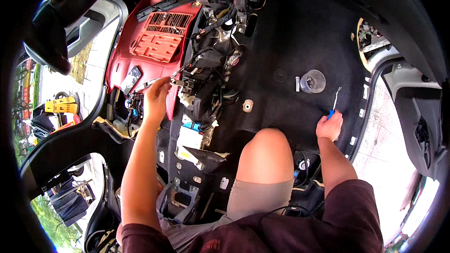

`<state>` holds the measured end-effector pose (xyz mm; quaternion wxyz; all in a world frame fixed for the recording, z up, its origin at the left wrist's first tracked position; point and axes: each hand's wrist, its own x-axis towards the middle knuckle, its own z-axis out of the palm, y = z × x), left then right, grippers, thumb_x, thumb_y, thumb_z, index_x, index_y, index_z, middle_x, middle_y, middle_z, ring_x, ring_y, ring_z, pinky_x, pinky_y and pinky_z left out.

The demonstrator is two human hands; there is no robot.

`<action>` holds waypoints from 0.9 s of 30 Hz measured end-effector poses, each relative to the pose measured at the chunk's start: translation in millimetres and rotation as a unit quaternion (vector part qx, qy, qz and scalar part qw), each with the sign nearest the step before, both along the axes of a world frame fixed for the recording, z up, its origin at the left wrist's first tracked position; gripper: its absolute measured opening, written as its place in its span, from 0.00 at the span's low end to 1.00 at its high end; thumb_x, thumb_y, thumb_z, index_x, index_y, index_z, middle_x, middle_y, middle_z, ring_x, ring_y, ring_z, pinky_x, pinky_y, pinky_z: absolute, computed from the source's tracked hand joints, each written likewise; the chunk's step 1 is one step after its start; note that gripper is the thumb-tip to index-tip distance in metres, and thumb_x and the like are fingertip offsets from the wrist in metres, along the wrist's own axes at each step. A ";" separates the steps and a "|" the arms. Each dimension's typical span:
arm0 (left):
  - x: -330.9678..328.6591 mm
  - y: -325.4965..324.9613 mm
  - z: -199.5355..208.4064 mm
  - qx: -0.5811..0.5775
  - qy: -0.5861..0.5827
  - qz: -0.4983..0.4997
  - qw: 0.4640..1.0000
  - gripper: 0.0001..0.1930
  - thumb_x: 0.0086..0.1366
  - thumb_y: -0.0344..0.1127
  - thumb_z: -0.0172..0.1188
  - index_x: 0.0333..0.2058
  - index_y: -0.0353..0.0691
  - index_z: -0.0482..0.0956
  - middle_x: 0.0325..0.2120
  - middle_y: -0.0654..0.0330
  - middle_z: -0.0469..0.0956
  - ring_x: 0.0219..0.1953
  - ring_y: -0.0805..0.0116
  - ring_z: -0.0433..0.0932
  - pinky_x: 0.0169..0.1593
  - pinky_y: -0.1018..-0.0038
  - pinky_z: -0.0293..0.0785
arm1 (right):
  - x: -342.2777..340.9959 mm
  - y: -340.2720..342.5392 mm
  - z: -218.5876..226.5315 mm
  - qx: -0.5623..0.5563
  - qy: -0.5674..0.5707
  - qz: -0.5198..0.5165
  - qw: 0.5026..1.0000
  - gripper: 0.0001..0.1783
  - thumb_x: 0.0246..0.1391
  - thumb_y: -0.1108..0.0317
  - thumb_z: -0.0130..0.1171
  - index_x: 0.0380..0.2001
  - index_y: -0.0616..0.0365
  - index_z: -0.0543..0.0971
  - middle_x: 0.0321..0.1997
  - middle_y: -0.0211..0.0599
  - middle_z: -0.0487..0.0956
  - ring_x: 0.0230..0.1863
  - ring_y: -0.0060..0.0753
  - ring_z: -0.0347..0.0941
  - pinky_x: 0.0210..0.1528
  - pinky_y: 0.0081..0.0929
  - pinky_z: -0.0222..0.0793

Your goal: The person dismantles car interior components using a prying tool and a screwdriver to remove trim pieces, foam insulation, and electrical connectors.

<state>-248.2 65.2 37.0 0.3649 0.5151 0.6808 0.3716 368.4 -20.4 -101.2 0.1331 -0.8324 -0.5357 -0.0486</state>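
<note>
My left hand (pixel 157 97) reaches to the centre of the car floor, its fingers pinched together beside a grey metal bracket (pixel 183 84) among dark wiring. What those fingers hold, if anything, is too small to make out. On the right, my right hand (pixel 331 127) is closed round a blue-handled tool (pixel 332 114) with a thin metal shaft pointing forward; its tip is too fine to identify. Ahead of that hand stands a clear plastic cup (pixel 319 81) with small dark bits inside. A small metal cylinder (pixel 297 84) sits just left of the cup.
A bundle of wiring (pixel 209 72) runs along the bare centre tunnel. Left of it, a red mat (pixel 123 58) carries an orange-red tool tray (pixel 156 47) and a phone-like slab (pixel 131 79). Black carpet (pixel 276 33) covers the right floor. My bent knee (pixel 266 152) is between my arms.
</note>
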 end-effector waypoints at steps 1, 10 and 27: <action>-5.4 12.5 -5.1 0.007 0.004 -0.008 1.000 0.15 0.78 0.28 0.57 0.59 0.32 0.83 0.47 0.59 0.87 0.50 0.71 0.84 0.55 0.74 0.78 | -3.9 1.5 1.6 -0.008 0.004 -0.004 1.000 0.24 0.56 0.69 0.60 0.56 0.63 0.72 0.53 0.52 0.77 0.57 0.63 0.73 0.57 0.57 0.73; 20.3 174.1 -12.4 0.033 0.255 -0.155 0.954 0.18 0.69 0.35 0.64 0.57 0.43 0.85 0.51 0.45 0.86 0.55 0.48 0.85 0.61 0.57 0.79 | -3.6 2.0 -1.9 -0.009 -0.008 0.003 1.000 0.24 0.55 0.70 0.59 0.56 0.64 0.72 0.51 0.54 0.75 0.57 0.65 0.72 0.58 0.56 0.71; 48.0 262.2 -87.1 -0.058 0.341 -0.289 0.893 0.25 0.61 0.30 0.77 0.56 0.36 0.79 0.51 0.43 0.82 0.55 0.46 0.83 0.60 0.60 0.78 | 0.2 0.6 -0.8 -0.014 -0.015 -0.001 1.000 0.25 0.54 0.71 0.59 0.56 0.67 0.73 0.54 0.57 0.76 0.58 0.67 0.72 0.59 0.56 0.71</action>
